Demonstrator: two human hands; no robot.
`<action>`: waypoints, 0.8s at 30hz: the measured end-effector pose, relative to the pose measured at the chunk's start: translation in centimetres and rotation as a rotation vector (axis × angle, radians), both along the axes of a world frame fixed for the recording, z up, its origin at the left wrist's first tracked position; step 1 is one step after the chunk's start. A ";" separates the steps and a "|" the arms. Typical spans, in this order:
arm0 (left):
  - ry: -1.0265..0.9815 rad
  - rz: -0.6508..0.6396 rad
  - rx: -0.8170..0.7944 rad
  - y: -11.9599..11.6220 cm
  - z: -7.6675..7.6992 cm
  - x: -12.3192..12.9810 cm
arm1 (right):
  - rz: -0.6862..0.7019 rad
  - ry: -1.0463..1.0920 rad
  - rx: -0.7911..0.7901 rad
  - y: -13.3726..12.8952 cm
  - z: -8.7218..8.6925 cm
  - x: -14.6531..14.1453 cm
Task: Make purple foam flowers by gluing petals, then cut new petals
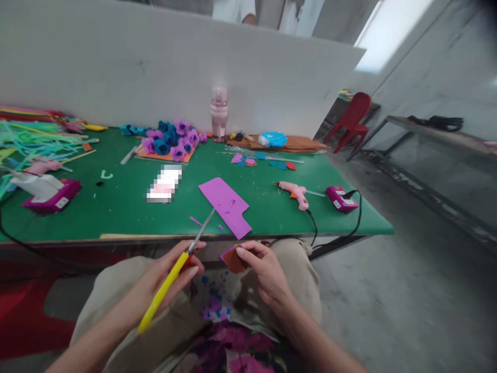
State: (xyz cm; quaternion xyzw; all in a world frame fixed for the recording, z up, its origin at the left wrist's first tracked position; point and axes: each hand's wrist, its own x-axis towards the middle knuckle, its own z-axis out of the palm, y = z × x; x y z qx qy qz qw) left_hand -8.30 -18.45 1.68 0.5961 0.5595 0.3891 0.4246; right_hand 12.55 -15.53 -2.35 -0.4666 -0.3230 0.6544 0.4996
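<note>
In my left hand (176, 267) is a pair of scissors (165, 295) with a long yellow handle. Their metal blades point up and away toward the table edge; a bit of red shows between my fingers. My right hand (264, 267) pinches a small brown piece of sheet material (234, 260) between thumb and fingers, with a purple edge showing behind it. The two hands are apart, over my lap. Just beyond them on the green table lies a purple sheet (225, 204) with a notch cut from one corner, small scraps on and beside it.
A pink glue gun (295, 193) and a purple power box (341, 199) with a cord sit right. Purple and blue flowers (171, 139) lie at the back, near a pink bottle (219, 114). Coloured strips (34, 142) fill the left. A white panel (155, 67) stands behind.
</note>
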 end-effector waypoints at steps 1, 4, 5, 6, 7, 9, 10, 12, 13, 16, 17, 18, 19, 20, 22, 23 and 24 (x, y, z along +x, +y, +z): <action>-0.035 -0.005 0.009 0.8 0.2 0.5 | -0.023 0.028 0.015 0.5 0.4 -0.3; -0.169 0.032 0.024 3.5 0.7 2.3 | -0.084 0.125 0.073 2.5 1.5 -1.6; -0.210 0.039 0.027 4.4 0.8 3.0 | -0.106 0.156 0.095 3.3 1.9 -2.1; -0.245 0.060 0.040 5.3 0.8 3.7 | -0.125 0.189 0.113 4.1 2.2 -2.6; -0.280 0.093 0.066 6.2 0.7 4.4 | -0.141 0.223 0.127 4.9 2.5 -3.2; -0.352 0.146 0.145 8.0 0.5 5.6 | -0.174 0.290 0.141 6.4 2.9 -4.0; -0.377 0.176 0.173 9.0 0.4 5.9 | -0.187 0.324 0.143 7.2 3.0 -4.3; -0.416 0.237 0.202 11.0 0.4 6.1 | -0.186 0.380 0.140 8.8 3.2 -4.6; -0.430 0.259 0.209 12.0 0.4 5.9 | -0.170 0.395 0.141 9.6 3.3 -4.5; -0.431 0.227 0.226 15.1 0.8 4.6 | -0.068 0.367 0.150 12.7 3.8 -4.0; -0.406 0.183 0.224 16.2 1.1 4.1 | -0.025 0.331 0.151 13.8 4.0 -3.8; -0.374 0.131 0.223 17.1 1.3 3.6 | 0.023 0.281 0.157 14.9 4.2 -3.5; -0.334 0.070 0.216 18.0 1.6 3.2 | 0.072 0.213 0.176 15.9 4.3 -3.2; -0.289 0.002 0.203 18.8 1.8 2.9 | 0.124 0.137 0.210 16.8 4.4 -2.9; -0.211 -0.115 0.163 20.2 2.0 2.7 | 0.216 0.015 0.287 18.2 4.4 -2.4; -0.191 -0.141 0.151 20.7 1.9 2.8 | 0.239 -0.013 0.314 18.7 4.2 -2.2; -0.191 -0.140 0.147 21.1 1.7 3.0 | 0.239 -0.017 0.326 19.1 3.9 -1.9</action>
